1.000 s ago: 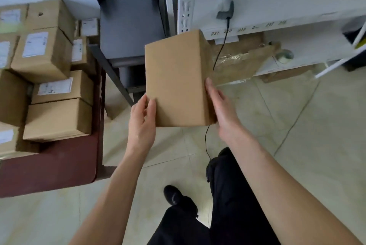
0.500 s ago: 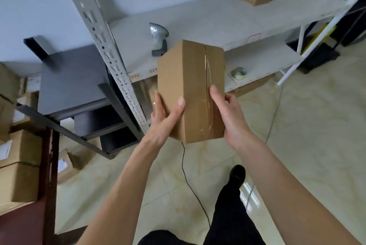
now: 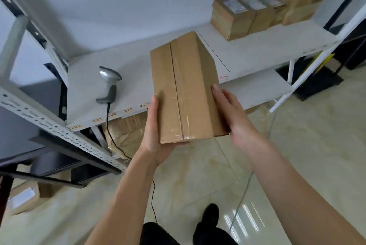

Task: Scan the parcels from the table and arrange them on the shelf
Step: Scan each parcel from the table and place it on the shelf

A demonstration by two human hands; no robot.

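I hold one parcel point(image 3: 185, 90) in both hands, in the air in front of the white shelf point(image 3: 257, 50), taped seam facing me. My left hand point(image 3: 156, 137) cups its near lower corner, thumb up the left face, fingers hidden beneath. My right hand point(image 3: 230, 112) presses the right face with straight fingers. Scanner point(image 3: 109, 86) lies on the shelf at 9 o'clock from the parcel, its cable dropping over the numbered front edge. Stacked parcels point(image 3: 263, 8) sit on the same shelf at 1 o'clock, well apart. Another taped box point(image 3: 126, 133) sits on the tier below, at 8 o'clock
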